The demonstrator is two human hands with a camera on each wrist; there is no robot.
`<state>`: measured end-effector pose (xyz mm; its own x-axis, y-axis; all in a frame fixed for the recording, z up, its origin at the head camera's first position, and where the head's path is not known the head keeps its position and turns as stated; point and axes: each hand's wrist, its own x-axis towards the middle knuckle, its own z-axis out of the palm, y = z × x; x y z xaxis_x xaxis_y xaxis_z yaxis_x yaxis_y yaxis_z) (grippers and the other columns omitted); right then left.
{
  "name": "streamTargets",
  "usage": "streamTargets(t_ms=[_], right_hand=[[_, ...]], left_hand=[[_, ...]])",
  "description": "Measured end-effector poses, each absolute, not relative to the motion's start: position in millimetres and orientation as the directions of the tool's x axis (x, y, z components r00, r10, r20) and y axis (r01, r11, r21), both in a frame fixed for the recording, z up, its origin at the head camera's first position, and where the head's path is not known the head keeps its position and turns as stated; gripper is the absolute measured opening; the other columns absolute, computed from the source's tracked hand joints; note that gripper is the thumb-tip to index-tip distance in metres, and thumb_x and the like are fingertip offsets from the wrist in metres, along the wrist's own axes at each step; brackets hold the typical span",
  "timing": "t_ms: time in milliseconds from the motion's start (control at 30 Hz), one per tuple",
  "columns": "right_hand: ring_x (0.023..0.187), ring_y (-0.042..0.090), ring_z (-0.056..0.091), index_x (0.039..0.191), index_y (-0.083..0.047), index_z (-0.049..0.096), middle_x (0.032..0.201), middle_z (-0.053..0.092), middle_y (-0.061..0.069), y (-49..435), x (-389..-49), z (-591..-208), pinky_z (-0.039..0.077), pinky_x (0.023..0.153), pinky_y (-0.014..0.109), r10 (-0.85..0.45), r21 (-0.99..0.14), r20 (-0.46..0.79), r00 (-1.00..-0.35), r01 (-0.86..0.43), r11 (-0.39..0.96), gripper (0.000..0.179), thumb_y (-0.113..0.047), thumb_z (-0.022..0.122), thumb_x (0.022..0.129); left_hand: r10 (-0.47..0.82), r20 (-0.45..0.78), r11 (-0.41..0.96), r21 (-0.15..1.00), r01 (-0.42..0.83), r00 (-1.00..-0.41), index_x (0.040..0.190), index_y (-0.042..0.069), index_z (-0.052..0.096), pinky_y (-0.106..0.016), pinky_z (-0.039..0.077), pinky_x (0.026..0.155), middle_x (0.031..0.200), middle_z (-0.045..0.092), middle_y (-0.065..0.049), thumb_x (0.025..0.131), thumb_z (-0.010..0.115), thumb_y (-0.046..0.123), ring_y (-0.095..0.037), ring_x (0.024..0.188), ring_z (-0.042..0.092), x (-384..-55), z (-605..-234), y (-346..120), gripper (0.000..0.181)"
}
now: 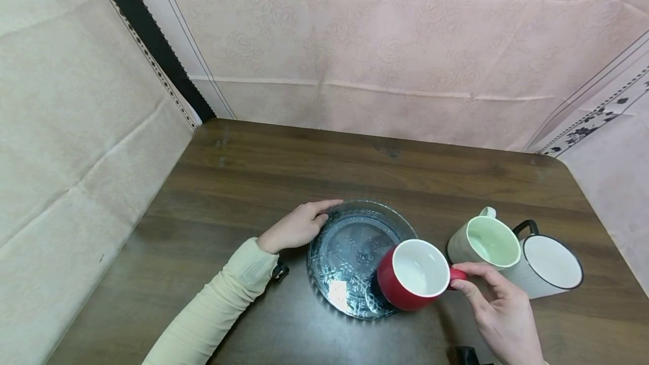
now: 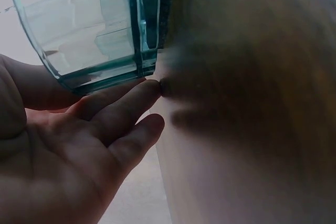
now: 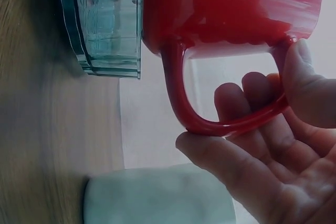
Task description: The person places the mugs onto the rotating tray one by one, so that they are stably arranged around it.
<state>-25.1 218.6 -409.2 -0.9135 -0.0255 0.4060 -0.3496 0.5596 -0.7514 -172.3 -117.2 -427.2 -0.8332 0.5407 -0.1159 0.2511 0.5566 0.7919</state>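
Note:
A clear glass dish point(image 1: 350, 252) with a fluted rim and a patterned base rests on the table. My left hand point(image 1: 296, 225) touches its upper left side, fingers fairly straight along the rim. In the left wrist view the fingers point(image 2: 126, 108) lie close against the glass wall. My right hand point(image 1: 502, 303) holds a red mug point(image 1: 400, 289), white inside, by its handle point(image 3: 181, 98). The mug is upright, overlapping the dish's right part in the head view. From the right wrist, its base shows at about the height of the dish's rim point(image 3: 139, 30).
A light green mug point(image 1: 461, 244) stands to the right of the dish, its handle pointing away. Beside it is a white mug point(image 1: 532, 275) with a black rim and handle. Patterned cloth point(image 1: 355, 44) hangs behind the wooden table point(image 1: 243, 185).

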Motion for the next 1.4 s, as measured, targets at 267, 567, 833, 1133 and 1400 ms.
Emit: streamTargets(t_ms=[267,567,833,1133,1400], right_hand=[[0.089,0.002,0.064,0.102,-0.005,0.069,0.096,0.069,-0.002,215.3,-24.6,-408.5,0.049,0.078,0.014,-0.007,-0.748,0.359,-0.933,-0.292,0.596,0.036,0.014,0.076,0.072],[0.087,0.003,0.064,0.102,-0.002,0.069,0.095,0.069,0.000,213.3,-25.5,-409.0,0.050,0.077,0.014,-0.021,-0.747,0.379,-0.925,-0.320,0.582,0.035,0.014,0.077,0.072],[0.087,0.004,0.065,0.102,-0.006,0.069,0.096,0.069,0.000,212.4,-26.1,-408.8,0.050,0.077,0.015,-0.010,-0.747,0.360,-0.933,-0.294,0.597,0.035,0.011,0.078,0.073],[0.086,0.007,0.065,0.105,-0.007,0.071,0.098,0.069,0.002,206.8,-24.6,-406.1,0.050,0.076,0.014,0.032,-0.771,0.300,-0.954,-0.223,0.596,0.034,0.005,0.079,0.074],[0.085,0.007,0.065,0.104,-0.009,0.071,0.097,0.069,0.002,204.9,-24.9,-406.6,0.050,0.076,0.014,0.021,-0.777,0.307,-0.951,-0.238,0.583,0.036,0.007,0.079,0.073]], left_hand=[[0.546,-0.106,0.551,0.793,0.261,-0.831,0.149,0.013,0.041,-0.031,0.042,0.056,0.075,0.042,-0.003,0.103,0.039,0.005,-0.009,0.046,0.034,-172.3,-427.0,-117.3,0.046],[0.539,-0.112,0.555,0.793,0.251,-0.835,0.149,0.015,0.041,-0.032,0.043,0.059,0.119,0.056,-0.009,0.104,0.039,0.006,-0.009,0.046,0.033,-172.6,-428.2,-116.6,0.046],[0.542,-0.099,0.555,0.788,0.267,-0.834,0.148,0.012,0.041,-0.031,0.043,0.059,0.088,0.053,-0.009,0.103,0.039,0.005,-0.009,0.046,0.033,-172.4,-428.0,-116.6,0.046],[0.539,-0.097,0.560,0.784,0.270,-0.837,0.148,0.013,0.042,-0.031,0.044,0.061,0.100,0.057,-0.010,0.103,0.039,0.005,-0.009,0.047,0.034,-172.0,-427.4,-116.1,0.046],[0.537,-0.092,0.561,0.781,0.273,-0.839,0.148,0.012,0.042,-0.032,0.046,0.073,0.127,0.054,-0.008,0.103,0.039,0.005,-0.010,0.048,0.035,-172.0,-428.4,-115.8,0.045]])
